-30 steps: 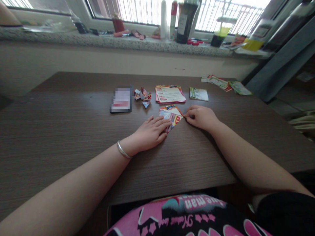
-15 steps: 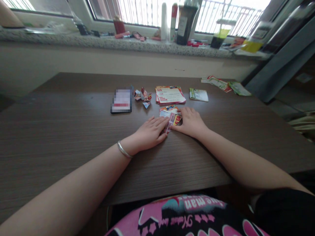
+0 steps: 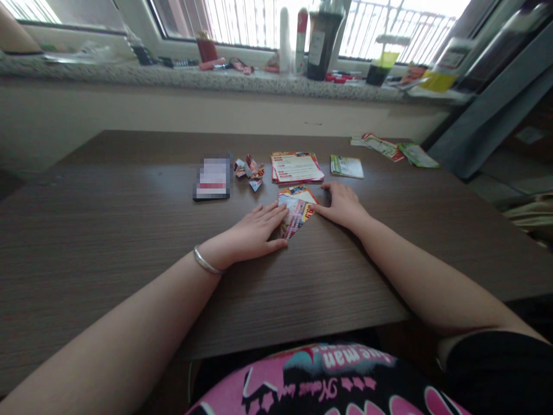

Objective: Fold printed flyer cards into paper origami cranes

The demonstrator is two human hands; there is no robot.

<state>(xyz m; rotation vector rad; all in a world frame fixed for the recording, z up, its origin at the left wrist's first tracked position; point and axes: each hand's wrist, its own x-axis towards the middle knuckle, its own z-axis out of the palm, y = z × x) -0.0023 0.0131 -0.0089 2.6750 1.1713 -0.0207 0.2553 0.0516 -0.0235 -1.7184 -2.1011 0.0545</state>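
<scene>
A colourful printed sheet of paper [image 3: 298,210], folded over on the diagonal at its near right side, lies on the brown table [image 3: 142,225]. My left hand [image 3: 258,230] rests flat on its left edge, fingers stretched out and holding nothing. At the paper's right edge is my right hand [image 3: 345,206], thumb touching the fold and fingers spread apart on the tabletop. Beyond the paper sits a stack of printed leaflets [image 3: 297,167]. Small folded paper pieces [image 3: 250,171] lie to the left of that stack.
A phone-like device [image 3: 212,178] with a blurred screen lies at left. Right of the stack are a small green-and-white pad [image 3: 347,166] and several green and red leaflets [image 3: 382,147]. Bottles and small items crowd the granite windowsill [image 3: 259,82] behind the table.
My left hand has slid left and flattened at the paper's edge. My right hand has moved slightly right, its fingers off the paper, so more of the folded sheet shows.
</scene>
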